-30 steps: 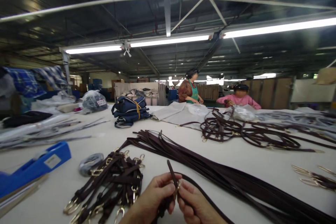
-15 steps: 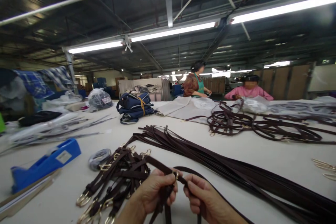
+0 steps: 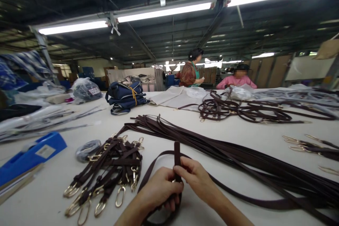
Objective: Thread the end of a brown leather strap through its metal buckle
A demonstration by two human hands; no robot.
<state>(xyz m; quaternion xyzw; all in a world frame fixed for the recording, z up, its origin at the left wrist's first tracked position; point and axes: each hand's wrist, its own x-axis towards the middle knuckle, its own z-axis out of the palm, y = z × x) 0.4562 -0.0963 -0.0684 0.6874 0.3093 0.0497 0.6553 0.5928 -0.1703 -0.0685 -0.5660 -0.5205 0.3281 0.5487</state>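
A dark brown strap (image 3: 177,152) stands upright between my hands, its rounded end pointing up. My left hand (image 3: 163,186) is closed around the lower part of it; a small glint of metal shows there, mostly hidden by the fingers. My right hand (image 3: 195,176) pinches the same strap just below its end, thumb in front. The rest of the strap loops behind my hands and off to the right over the table. Left of my hands lies a pile of short brown straps (image 3: 124,162) with gold clips and rings. Behind them stretches a bundle of long brown straps (image 3: 206,146).
A blue tape dispenser (image 3: 34,155) and a grey coil (image 3: 88,150) lie at the left. Folded navy bags (image 3: 124,95) sit farther back. Coiled brown straps (image 3: 219,107) and more gold-clipped straps (image 3: 312,147) are at the right. Two people (image 3: 188,72) are across the table (image 3: 111,127).
The strap end, earlier slanting through a gold buckle between my hands, now points straight up. My right hand has moved up against the left. The view has shifted right and down.
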